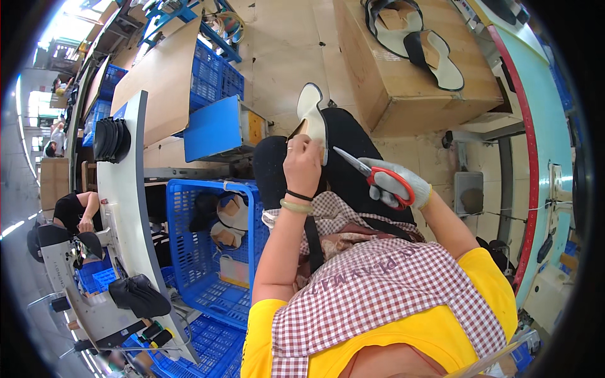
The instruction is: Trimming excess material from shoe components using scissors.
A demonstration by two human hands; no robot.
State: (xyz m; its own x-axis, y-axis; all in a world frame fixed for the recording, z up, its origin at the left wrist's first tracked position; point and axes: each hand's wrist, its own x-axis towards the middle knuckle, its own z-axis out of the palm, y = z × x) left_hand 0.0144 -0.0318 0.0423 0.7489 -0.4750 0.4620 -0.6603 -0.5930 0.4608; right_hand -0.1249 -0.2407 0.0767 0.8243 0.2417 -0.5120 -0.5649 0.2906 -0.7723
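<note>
Over my lap, my left hand (302, 165) pinches a cream shoe upper (310, 104) with a dark edge binding. The piece stands out away from me, its tan inner side partly showing. My right hand (394, 186) wears a pale grey work glove and is closed around the red handles of a pair of scissors (354, 162). Their blades look closed and point up and left, with the tip beside the lower end of the upper, close to my left fingers. Whether the tip touches the piece, I cannot tell.
A cardboard box (428, 107) ahead right carries more shoe uppers (444, 66). Left of me, a blue plastic crate (257, 239) holds similar pieces. Beyond stand a sewing machine table (142, 208) with dark stacked pieces and a co-worker (69, 211). A teal, red-edged bench (535, 126) runs along the right.
</note>
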